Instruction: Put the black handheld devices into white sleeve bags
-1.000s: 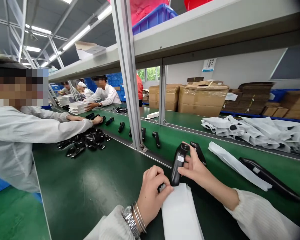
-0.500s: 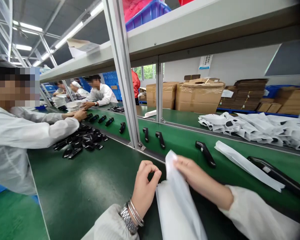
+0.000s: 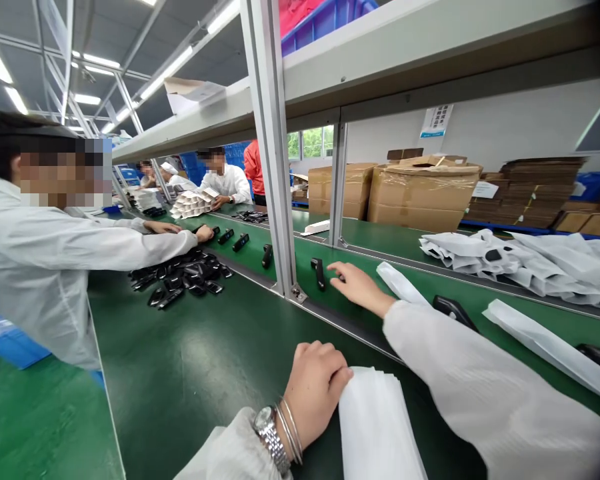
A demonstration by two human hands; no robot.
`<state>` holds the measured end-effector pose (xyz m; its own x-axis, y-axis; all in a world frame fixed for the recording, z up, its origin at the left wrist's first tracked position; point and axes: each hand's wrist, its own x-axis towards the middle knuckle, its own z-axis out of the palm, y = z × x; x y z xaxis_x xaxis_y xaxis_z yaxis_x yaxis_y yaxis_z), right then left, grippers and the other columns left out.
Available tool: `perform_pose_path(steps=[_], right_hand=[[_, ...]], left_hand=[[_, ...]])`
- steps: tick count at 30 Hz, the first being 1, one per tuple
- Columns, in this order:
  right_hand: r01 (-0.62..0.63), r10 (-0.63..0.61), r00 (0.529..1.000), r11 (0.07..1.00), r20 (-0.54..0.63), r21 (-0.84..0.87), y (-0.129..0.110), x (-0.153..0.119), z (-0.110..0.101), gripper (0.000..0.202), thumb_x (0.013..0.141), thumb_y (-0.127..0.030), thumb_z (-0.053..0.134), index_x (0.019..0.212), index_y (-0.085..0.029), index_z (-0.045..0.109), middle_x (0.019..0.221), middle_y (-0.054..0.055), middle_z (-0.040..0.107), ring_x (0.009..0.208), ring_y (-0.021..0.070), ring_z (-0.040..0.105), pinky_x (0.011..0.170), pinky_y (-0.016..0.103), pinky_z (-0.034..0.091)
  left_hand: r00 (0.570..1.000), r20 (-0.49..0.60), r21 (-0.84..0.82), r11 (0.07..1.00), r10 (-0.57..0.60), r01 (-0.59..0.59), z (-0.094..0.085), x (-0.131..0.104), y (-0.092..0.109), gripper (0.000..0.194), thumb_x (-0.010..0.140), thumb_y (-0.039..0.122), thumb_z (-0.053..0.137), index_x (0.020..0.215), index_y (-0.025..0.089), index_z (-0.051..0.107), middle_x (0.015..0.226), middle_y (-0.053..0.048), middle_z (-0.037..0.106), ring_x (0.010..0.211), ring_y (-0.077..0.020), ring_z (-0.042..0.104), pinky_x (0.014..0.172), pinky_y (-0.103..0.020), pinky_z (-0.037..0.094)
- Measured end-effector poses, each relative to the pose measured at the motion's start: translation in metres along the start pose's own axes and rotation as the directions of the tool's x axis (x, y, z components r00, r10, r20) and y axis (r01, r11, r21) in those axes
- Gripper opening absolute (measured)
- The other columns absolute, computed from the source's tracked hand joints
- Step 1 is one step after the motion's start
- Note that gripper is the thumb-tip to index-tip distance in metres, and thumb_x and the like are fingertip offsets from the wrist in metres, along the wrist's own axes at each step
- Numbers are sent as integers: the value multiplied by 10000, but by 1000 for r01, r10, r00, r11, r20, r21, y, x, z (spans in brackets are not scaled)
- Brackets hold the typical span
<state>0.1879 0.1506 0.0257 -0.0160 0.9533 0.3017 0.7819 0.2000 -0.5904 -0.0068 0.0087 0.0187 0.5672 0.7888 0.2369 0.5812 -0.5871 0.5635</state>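
Change: the right hand [image 3: 357, 287], centre right, has let go of the white paper-like sleeve it held half a second ago; a long white sleeve [image 3: 400, 281] now lies on the green belt [image 3: 460, 280] behind that wrist. Reads as that piece being put down and the hand freed. Right hand has nothing in it, fingers partly spread, just beside a black plastic angled handheld device [image 3: 319, 273], mid-frame on the belt, apparently not touching.

Left hand [image 3: 313, 387], lower centre, curled, thumb at the top corner of the white flat sleeve stack [image 3: 377, 427]; cannot tell if it pinches a sheet.

Edges: silver metal post [image 3: 273, 153] stands just left of the device; dark metal-edged rail [image 3: 350, 337] runs under the right forearm. Open room: dark green bench [image 3: 220, 360], lower left of centre. Upward room limited by the grey overhead shelf [image 3: 405, 67], top right.
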Motion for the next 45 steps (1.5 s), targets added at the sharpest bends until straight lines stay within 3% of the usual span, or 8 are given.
perform_pose_path(steps=[4, 8, 13, 19, 33, 38, 42, 45], right_hand=[[-172, 167, 983, 983, 83, 64, -13, 30, 41, 330, 889, -328, 636, 1190, -199, 597, 1162, 84, 609, 1009, 242, 607, 884, 436, 483], [-316, 295, 948, 918, 121, 238, -9, 30, 41, 292, 946, -321, 570, 1189, -158, 568, 1142, 75, 617, 938, 198, 635, 798, 394, 545], [-305, 260, 952, 789, 161, 534, -13, -41, 2, 614, 902, -233, 522, 1434, -213, 216, 971, 34, 649, 854, 169, 663, 748, 333, 553], [-166, 13, 985, 391, 175, 906, -20, -129, -35, 1106, 700, -262, 790, 1455, -367, -12, 941, -19, 564, 787, 164, 639, 752, 364, 536], [-30, 108, 994, 368, -11, 929, -39, -143, -47, 803, 764, -325, 739, 1323, -419, 171, 1250, 47, 459, 799, 161, 665, 771, 396, 551], [-22, 4, 1000, 402, 22, 915, -35, -148, -31, 807, 787, -329, 731, 1368, -410, 177, 1179, 34, 502, 824, 154, 630, 752, 333, 522], [-25, -124, 986, 549, 111, 835, -37, -157, -19, 325, 923, -478, 524, 1155, -251, 548, 1065, 43, 572, 952, 184, 565, 821, 314, 455], [-176, -231, 908, 546, 349, 819, -41, -165, -15, 400, 838, -581, 598, 860, -182, 628, 813, 9, 582, 793, 173, 562, 737, 300, 447]], left_hand=[[998, -16, 67, 996, 64, -63, 3, -1, 2, 244, 925, 193, 495, 682, 178, 519, 716, 14, 555, 724, -153, 503, 776, -334, 338], [995, -37, 15, 996, 90, -90, 1, 0, 3, 166, 902, 116, 477, 776, 198, 547, 747, 27, 594, 725, -148, 517, 823, -343, 346], [991, -85, -22, 994, 106, -108, -4, 0, 3, 151, 879, 106, 504, 763, 202, 513, 703, 47, 532, 707, -137, 491, 841, -329, 353], [984, -146, -87, 990, 99, -112, -1, -2, 5, 117, 829, 189, 657, 753, 199, 569, 847, 12, 526, 880, -176, 514, 889, -354, 351], [979, -138, -148, 974, 152, -173, -3, -5, 14, 70, 865, 179, 585, 805, 212, 599, 973, -37, 500, 983, -221, 482, 898, -377, 391], [970, -152, -153, 965, 191, -214, -3, -8, 17, 81, 887, 190, 560, 815, 209, 589, 1018, -48, 478, 1021, -226, 474, 911, -375, 392], [955, -251, -171, 964, 159, -205, -3, -9, 19, 110, 921, 206, 496, 833, 208, 563, 1019, -56, 469, 994, -217, 482, 878, -362, 410], [926, -372, -195, 971, 56, -137, -3, -7, 19, 147, 932, 219, 463, 810, 205, 543, 974, -50, 468, 952, -207, 492, 835, -340, 421]])
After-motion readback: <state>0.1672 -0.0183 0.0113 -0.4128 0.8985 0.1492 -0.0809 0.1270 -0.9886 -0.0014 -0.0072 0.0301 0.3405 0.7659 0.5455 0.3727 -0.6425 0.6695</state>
